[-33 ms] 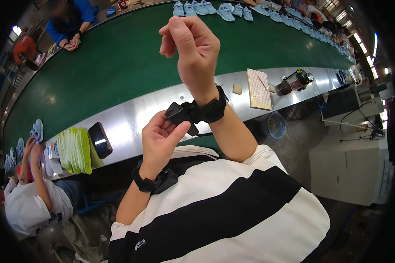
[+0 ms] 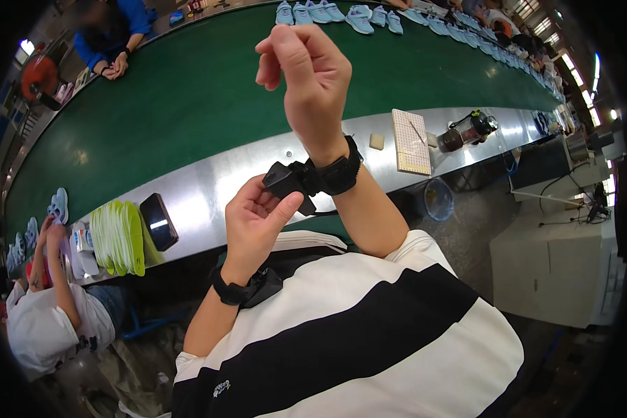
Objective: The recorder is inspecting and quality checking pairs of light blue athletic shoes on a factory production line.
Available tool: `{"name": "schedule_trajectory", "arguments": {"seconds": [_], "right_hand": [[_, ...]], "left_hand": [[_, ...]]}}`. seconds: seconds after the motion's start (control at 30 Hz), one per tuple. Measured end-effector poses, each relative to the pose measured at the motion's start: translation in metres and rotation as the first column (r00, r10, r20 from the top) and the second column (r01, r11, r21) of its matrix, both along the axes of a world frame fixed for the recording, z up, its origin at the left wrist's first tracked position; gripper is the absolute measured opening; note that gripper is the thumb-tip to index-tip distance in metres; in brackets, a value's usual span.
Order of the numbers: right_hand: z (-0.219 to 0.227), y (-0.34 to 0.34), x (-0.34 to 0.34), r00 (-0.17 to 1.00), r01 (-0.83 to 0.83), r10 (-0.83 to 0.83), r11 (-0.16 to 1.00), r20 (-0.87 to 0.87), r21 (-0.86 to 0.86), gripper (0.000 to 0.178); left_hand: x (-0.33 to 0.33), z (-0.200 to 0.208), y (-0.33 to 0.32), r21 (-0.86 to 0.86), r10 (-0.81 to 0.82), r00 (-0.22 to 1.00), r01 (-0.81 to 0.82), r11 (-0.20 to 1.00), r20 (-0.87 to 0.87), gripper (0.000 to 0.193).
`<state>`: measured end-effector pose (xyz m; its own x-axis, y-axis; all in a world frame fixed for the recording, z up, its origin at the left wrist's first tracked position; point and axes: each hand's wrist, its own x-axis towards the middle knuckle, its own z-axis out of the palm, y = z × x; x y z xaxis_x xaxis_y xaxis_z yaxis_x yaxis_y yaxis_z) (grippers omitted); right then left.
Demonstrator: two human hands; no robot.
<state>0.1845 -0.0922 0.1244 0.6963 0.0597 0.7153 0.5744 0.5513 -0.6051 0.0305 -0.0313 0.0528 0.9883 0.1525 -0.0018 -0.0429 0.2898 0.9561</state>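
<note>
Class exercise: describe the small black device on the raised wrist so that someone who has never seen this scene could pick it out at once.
Start at the long green conveyor belt and its steel edge. In front of it the right hand is raised, with a black strap round the wrist. The black device juts from that strap, pinched by the left hand; unlike the similar unit on the left wrist, it is being touched.

My shirt [image 2: 369, 327] is white with broad black stripes. Black strapped device [image 2: 313, 177] on my wrist. Dark green conveyor belt [image 2: 188, 97], pale blue shoes [image 2: 359, 17], lime-green insoles [image 2: 118, 237].
</note>
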Motion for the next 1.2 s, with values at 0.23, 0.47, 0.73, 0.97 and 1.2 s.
{"name": "schedule_trajectory", "arguments": {"seconds": [0.23,0.47,0.73,0.97,1.2], "right_hand": [[0.002,0.000,0.009,0.999,-0.021,0.022,1.000,-0.036,0.012,0.024],[0.004,-0.003,0.015,0.999,0.000,0.000,1.000,-0.036,0.011,0.024],[0.006,0.007,0.005,0.996,-0.077,0.075,0.996,-0.039,-0.037,0.025],[0.002,0.015,-0.008,0.993,-0.109,0.105,0.991,-0.049,-0.074,0.026],[0.014,-0.001,0.002,0.959,-0.196,0.193,0.981,-0.208,0.007,0.028]], "left_hand": [[-0.001,0.000,-0.003,-0.022,0.046,0.997,-0.044,0.999,0.065,0.036],[0.000,-0.001,-0.005,-0.012,0.078,0.993,-0.077,0.997,0.086,0.035],[0.010,-0.004,-0.006,-0.097,0.037,0.996,-0.029,0.995,0.086,0.046],[0.015,-0.001,-0.008,-0.001,-0.035,0.999,0.035,0.999,0.034,0.052],[0.005,0.009,-0.005,0.121,0.031,0.997,-0.039,0.992,0.065,0.045]]}}
